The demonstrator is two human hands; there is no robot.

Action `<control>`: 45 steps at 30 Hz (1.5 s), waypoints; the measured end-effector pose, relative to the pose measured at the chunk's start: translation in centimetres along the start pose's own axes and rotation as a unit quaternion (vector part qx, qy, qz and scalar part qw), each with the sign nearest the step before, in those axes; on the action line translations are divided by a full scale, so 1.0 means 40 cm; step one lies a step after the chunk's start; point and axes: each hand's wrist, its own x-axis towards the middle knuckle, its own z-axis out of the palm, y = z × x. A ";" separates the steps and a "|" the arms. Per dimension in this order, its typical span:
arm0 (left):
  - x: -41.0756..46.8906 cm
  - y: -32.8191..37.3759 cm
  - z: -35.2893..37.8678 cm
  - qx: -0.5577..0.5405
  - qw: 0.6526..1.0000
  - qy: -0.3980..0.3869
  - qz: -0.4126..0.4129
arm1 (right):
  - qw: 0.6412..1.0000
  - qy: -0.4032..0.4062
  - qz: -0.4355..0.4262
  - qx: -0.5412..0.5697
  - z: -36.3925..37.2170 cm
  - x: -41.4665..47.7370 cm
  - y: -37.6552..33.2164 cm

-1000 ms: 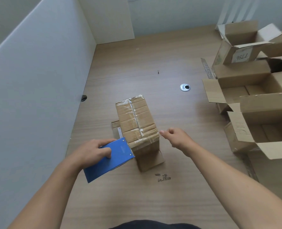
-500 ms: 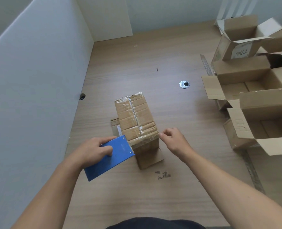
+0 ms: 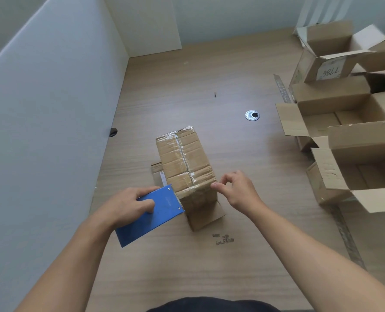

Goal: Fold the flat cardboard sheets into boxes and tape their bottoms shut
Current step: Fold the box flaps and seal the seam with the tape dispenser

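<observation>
Head view. A cardboard box (image 3: 184, 158) stands on the wooden table (image 3: 187, 273) with its closed bottom facing up; clear tape (image 3: 182, 152) runs along the centre seam, and a further strip crosses the box's near end. Loose flaps (image 3: 207, 218) splay onto the table at the box's near side and left side. The left hand (image 3: 126, 206) grasps a blue tape dispenser (image 3: 153, 217), thumb on its flat top and fingers curled round its far edge; the dispenser's front edge meets the box's near left corner, touching the cross strip. The right hand (image 3: 237, 190) is at the box's near right corner, fingers curled, with the thumb tip touching the taped edge; whether thumb and forefinger actually pinch the tape cannot be told. To the right of the box, well apart, several open boxes (image 3: 344, 113) are crowded together with flaps raised, the farthest one bearing a white label (image 3: 330, 72) with handwritten digits. Beyond the box, to its right, a round metal grommet (image 3: 252, 115) is set into the table. To the left of the box a white partition (image 3: 40, 131) lines the table edge. Just near of the box, faint pencil marks (image 3: 223, 239) lie on the table surface.
</observation>
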 end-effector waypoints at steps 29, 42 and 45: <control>0.019 -0.035 0.021 -0.052 0.998 -0.011 0.018 | 0.876 0.053 -0.435 -0.203 0.110 0.022 -0.010; -0.013 -0.084 0.005 -0.095 0.995 -0.008 0.034 | 0.879 0.067 -0.426 -0.203 0.109 0.048 -0.011; -0.033 -0.106 -0.005 -0.089 0.996 0.000 0.031 | 0.881 0.071 -0.419 -0.207 0.109 0.048 -0.012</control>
